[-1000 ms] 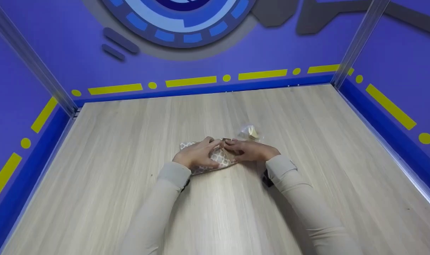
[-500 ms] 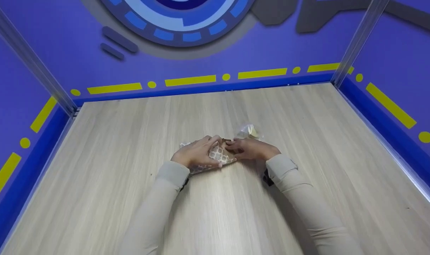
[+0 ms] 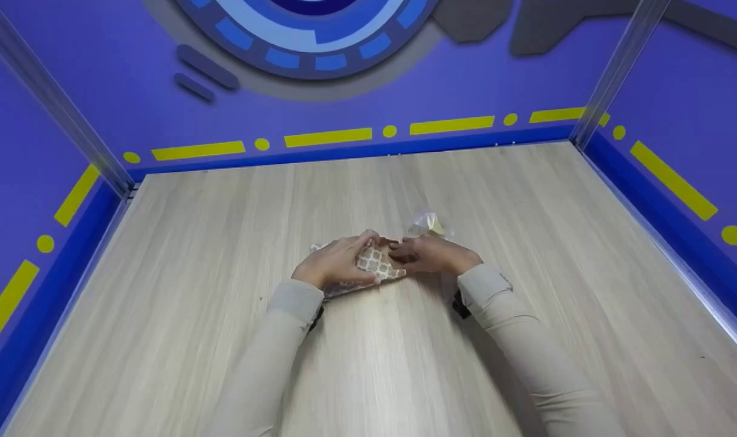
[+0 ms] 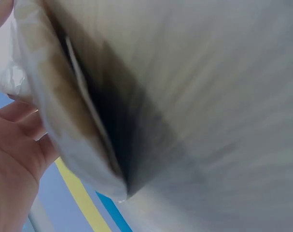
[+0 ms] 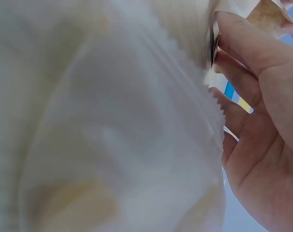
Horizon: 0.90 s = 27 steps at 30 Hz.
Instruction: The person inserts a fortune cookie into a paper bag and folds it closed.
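Note:
A paper package (image 3: 374, 264) with a white and tan lattice pattern lies on the table, its right end showing a brown inner side. My left hand (image 3: 338, 261) lies over its left part and grips it, thumb along the near edge and fingers at the far side. At the right end my right hand (image 3: 434, 254) pinches the brown folded paper with bent fingers; the fingertips are partly hidden. The left wrist view shows the package's folded edge (image 4: 64, 92) standing off the tabletop. What is inside the paper cannot be seen.
A clear plastic bag (image 3: 426, 221) with a pale yellow thing in it lies just behind my right hand; it looms blurred in the right wrist view. The wood-grain table (image 3: 235, 243) is bounded by blue panels (image 3: 344, 109) at the back and sides.
My left hand's fingers have shifted slightly on the package, and more of its patterned top shows between the hands. The right hand keeps working at the brown end fold, nearly in place.

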{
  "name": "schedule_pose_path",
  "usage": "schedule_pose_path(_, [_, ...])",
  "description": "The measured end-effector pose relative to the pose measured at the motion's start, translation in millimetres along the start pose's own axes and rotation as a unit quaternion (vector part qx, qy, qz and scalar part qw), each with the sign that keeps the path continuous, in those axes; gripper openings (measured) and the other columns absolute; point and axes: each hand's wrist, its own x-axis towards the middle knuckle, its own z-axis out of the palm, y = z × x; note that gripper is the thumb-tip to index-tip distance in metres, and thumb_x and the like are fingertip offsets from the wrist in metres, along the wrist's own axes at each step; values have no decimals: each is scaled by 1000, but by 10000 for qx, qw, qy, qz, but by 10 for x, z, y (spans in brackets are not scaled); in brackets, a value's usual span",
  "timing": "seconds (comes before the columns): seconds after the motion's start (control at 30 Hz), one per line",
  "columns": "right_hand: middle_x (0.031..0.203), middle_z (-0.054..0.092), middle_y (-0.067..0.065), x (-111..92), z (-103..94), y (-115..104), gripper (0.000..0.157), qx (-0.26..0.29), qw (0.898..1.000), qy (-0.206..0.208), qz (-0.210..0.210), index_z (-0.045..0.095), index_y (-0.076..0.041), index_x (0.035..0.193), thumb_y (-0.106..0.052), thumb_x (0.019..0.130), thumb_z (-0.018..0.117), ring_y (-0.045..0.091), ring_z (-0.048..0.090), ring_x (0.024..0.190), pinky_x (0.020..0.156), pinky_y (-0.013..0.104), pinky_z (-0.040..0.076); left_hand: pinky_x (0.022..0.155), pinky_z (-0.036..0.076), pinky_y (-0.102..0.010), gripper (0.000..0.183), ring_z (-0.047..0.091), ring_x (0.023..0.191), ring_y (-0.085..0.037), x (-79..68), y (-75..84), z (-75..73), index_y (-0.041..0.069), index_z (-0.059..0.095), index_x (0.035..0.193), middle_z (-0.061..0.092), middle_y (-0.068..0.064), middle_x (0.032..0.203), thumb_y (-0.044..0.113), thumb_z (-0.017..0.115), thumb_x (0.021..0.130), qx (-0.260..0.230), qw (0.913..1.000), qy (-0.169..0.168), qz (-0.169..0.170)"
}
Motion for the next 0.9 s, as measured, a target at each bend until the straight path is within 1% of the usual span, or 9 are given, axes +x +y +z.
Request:
schedule_pose_path(0.1, [118, 65, 13, -8, 1, -2, 37, 11, 9999, 67, -82, 64, -7, 124, -21, 90, 67, 21, 63, 92, 81, 36, 53, 92, 49, -46, 72, 59, 114, -26, -2, -1, 4, 32, 38, 132, 59, -5, 128, 53, 75, 75, -24, 10000, 24, -38])
schedule_pose_path(0.17, [122, 64, 12, -12, 3, -4, 38, 22, 10000, 57, -73, 64, -7, 126, -21, 90, 66, 20, 63, 93, 82, 35, 53, 92, 49, -45, 73, 60, 112, -25, -4, 1, 5, 32, 37, 133, 60, -6, 127, 52, 75, 75, -41, 10000, 9, -60])
schedule_pose_path(0.23, [122, 64, 12, -18, 3, -5, 38, 47, 10000, 44, -66, 63, -6, 126, -20, 91, 66, 20, 63, 94, 82, 35, 53, 91, 49, -44, 74, 60, 111, -25, -8, 4, 5, 33, 36, 134, 60, -6, 127, 52, 75, 75, -28, 9999, -14, -98])
schedule_pose_path(0.4, [121, 64, 12, -35, -16, -21, 38, 198, 9998, -57, -27, 62, -5, 126, -18, 91, 66, 25, 63, 105, 89, 37, 52, 92, 49, -45, 76, 59, 112, -26, -11, 9, 7, 33, 34, 136, 60, -8, 127, 52, 75, 75, 38, 9999, -83, -134])
schedule_pose_path(0.57, [127, 62, 12, -59, -26, -11, 42, 421, 9988, -195, 159, 59, -7, 131, -20, 91, 65, 27, 60, 114, 95, 40, 50, 91, 49, -44, 77, 60, 108, -25, -14, 3, 15, 32, 34, 137, 61, -8, 124, 50, 76, 75, 52, 9999, -99, -111])
schedule_pose_path(0.67, [132, 60, 10, -74, -31, 6, 44, 651, 9971, -205, 329, 57, -9, 134, -22, 92, 64, 27, 58, 120, 98, 42, 48, 89, 50, -42, 76, 61, 105, -24, -17, 2, 13, 32, 35, 136, 62, -8, 122, 50, 76, 75, 53, 9999, -79, -91])
schedule_pose_path(0.77, [134, 59, 8, -90, -41, 24, 44, 1028, 9932, -194, 515, 56, -10, 134, -25, 93, 63, 25, 56, 123, 101, 42, 46, 88, 50, -42, 76, 60, 103, -23, -13, 4, 11, 31, 35, 136, 62, -7, 121, 50, 76, 75, 56, 9999, -77, -73])
schedule_pose_path(0.9, [132, 60, 10, -132, -73, 35, 43, 1607, 9851, -93, 612, 56, -6, 134, -23, 94, 62, 24, 56, 122, 101, 42, 46, 87, 50, -41, 76, 60, 101, -22, -5, 7, 14, 31, 34, 136, 62, -6, 119, 51, 76, 76, 60, 9999, -83, -66])
